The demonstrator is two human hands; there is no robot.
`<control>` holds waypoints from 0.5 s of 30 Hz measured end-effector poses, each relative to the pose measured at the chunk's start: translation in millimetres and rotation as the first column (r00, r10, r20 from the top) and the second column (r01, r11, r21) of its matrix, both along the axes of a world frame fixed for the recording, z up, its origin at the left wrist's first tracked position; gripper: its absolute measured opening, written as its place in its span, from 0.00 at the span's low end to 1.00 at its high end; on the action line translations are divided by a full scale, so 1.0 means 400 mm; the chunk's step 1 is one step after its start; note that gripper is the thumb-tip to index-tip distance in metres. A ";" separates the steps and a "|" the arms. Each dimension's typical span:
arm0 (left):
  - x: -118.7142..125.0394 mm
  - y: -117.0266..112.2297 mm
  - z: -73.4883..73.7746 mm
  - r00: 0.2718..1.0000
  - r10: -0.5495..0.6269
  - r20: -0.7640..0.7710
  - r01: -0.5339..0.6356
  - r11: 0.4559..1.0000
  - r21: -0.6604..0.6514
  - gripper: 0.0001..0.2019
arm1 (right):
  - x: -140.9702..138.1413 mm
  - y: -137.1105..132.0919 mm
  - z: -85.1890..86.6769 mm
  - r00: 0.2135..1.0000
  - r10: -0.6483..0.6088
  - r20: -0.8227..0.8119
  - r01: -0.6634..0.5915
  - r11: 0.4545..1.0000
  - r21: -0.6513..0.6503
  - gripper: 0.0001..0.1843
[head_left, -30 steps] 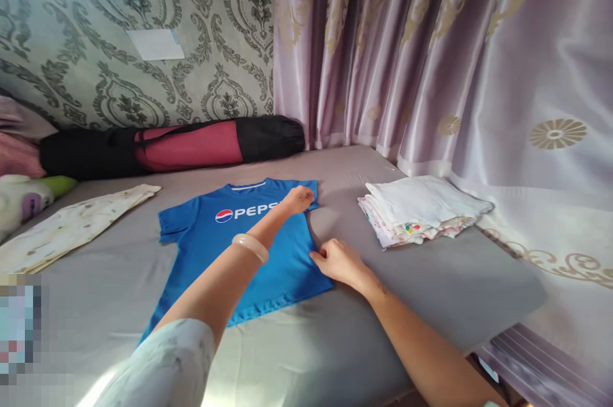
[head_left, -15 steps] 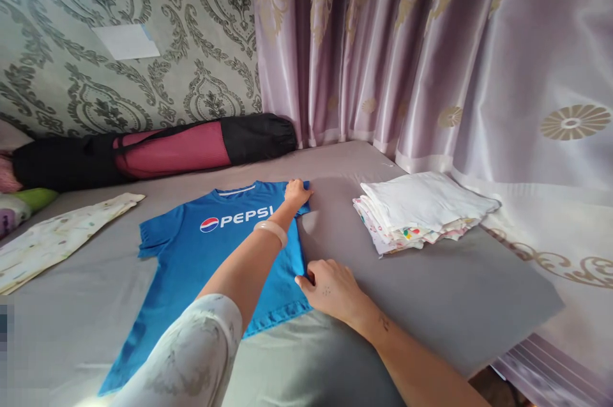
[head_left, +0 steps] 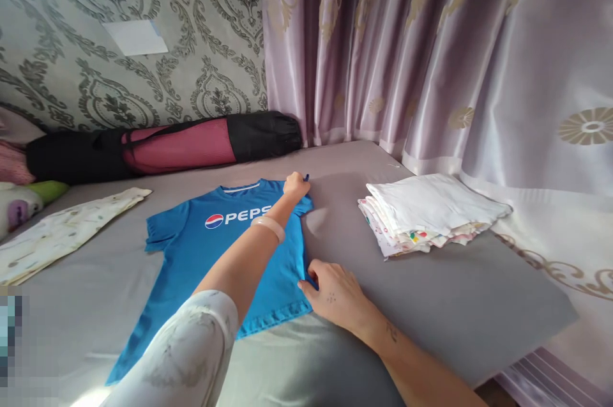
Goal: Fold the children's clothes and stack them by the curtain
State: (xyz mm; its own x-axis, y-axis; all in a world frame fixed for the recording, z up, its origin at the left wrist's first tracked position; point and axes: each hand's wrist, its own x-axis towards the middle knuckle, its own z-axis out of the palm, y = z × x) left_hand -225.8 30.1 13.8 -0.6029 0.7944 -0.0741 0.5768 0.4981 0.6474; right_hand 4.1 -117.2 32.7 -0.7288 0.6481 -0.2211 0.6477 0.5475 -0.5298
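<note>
A blue T-shirt with a white PEPSI print lies spread on the grey bed sheet, its neckline facing away from me. My left hand, with a pale bangle on the wrist, reaches across the shirt. Its fingers are closed on the fabric at the right shoulder, and a bit of blue cloth pokes out beyond them. Lower down, my right hand pinches the shirt's right side edge just above the hem. My left forearm covers part of the lettering and the shirt's middle.
To the right lies a stack of folded cloths, a white one on top. A cream patterned cloth is on the left. Along the wall rests a long black and pink bag, near a plush toy. Purple curtains hang behind.
My left hand has tightened at the shoulder and gathered cloth, with a bit of the fabric now sticking up. My right hand stays at the side edge. The view has shifted slightly.
</note>
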 end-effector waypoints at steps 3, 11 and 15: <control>-0.046 -0.017 0.012 0.981 0.082 0.174 -0.092 0.994 0.053 0.04 | 0.000 0.000 0.000 0.999 -0.001 -0.034 -0.001 0.999 -0.048 0.07; -0.132 -0.101 0.042 0.824 0.134 0.551 -0.285 0.938 0.198 0.06 | -0.008 -0.019 0.023 0.996 0.011 -0.092 -0.027 0.983 -0.181 0.16; -0.174 -0.150 0.033 0.787 0.141 0.601 -0.335 0.916 0.223 0.05 | -0.014 -0.036 0.011 0.990 0.052 -0.132 -0.071 0.987 -0.145 0.19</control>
State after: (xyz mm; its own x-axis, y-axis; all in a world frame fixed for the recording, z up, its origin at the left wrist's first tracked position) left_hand -295.5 -30.1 27.1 -0.7016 0.6703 -0.2419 -0.0488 0.2936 0.9547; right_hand -1.4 -131.7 37.3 -0.7946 0.5681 -0.2142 0.5370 0.4930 -0.6846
